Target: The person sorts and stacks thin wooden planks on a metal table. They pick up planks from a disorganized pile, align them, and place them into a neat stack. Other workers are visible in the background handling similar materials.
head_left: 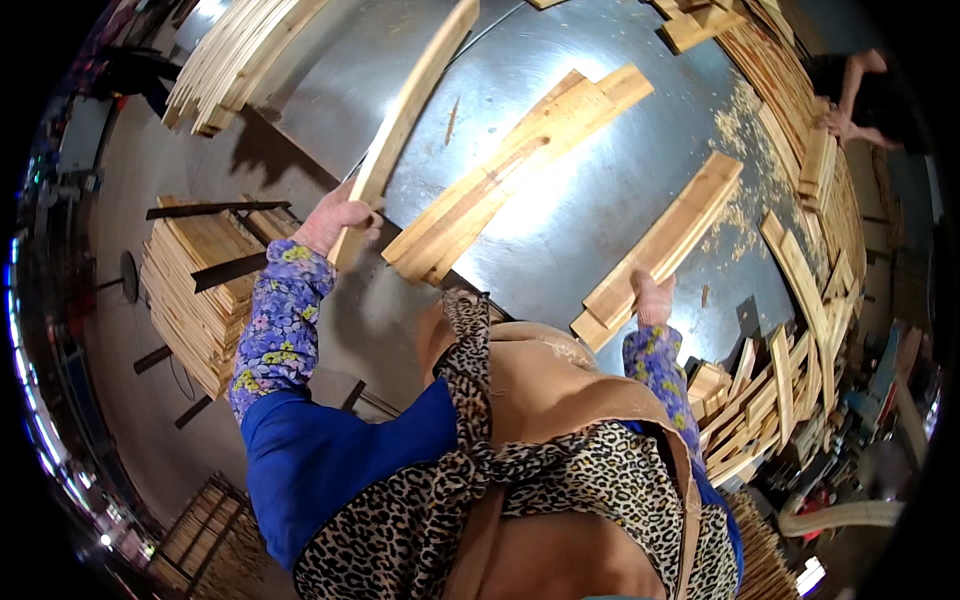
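My left hand [335, 222] grips the near end of a long pale wooden slat [410, 110] that reaches up across the shiny round metal table [560, 230]. My right hand [652, 298] rests on the near end of a stack of short wooden boards [670, 240] lying on the table's right side. Between the two hands lies another bundle of boards [520, 160], set diagonally on the metal.
A stack of slats [200, 290] with dark bars on it stands left of the table. More slats [235, 60] are piled at top left and boards [800, 150] ring the right rim, with sawdust [740, 120]. Another person's arm [855, 105] works at top right.
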`<state>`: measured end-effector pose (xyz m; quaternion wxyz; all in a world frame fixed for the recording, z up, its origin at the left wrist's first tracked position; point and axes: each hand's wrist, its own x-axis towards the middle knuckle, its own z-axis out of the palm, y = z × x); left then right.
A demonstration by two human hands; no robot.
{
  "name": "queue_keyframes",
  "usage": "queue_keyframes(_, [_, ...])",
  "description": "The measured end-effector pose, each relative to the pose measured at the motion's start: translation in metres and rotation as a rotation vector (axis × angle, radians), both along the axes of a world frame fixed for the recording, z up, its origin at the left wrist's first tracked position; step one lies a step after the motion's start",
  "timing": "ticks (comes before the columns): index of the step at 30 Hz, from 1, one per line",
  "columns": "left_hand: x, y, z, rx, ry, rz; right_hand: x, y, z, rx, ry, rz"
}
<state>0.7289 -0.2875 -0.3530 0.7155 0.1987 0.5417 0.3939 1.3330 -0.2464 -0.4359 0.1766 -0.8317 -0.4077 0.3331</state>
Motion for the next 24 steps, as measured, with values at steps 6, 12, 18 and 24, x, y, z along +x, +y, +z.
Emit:
queue_keyframes(6, [0.133, 0.042, 0.028, -0.041, -0.833, -0.036, 0.006, 0.001, -0.014, 0.234, 0.602, -0.186])
queue_keyframes(12, [0.264, 0.058, -0.014, 0.022, -0.190, -0.373, -0.003, -0.012, 0.013, 0.211, 0.497, -0.124])
queue_keyframes(18, [0.411, 0.060, 0.020, 0.007, 1.080, -0.965, -0.044, -0.025, 0.006, -0.072, 0.591, 0.062])
queue_keyframes(24, [0.428, 0.061, 0.006, 0.122, 1.152, -0.957, -0.029, -0.027, -0.031, -0.059, 0.970, 0.207])
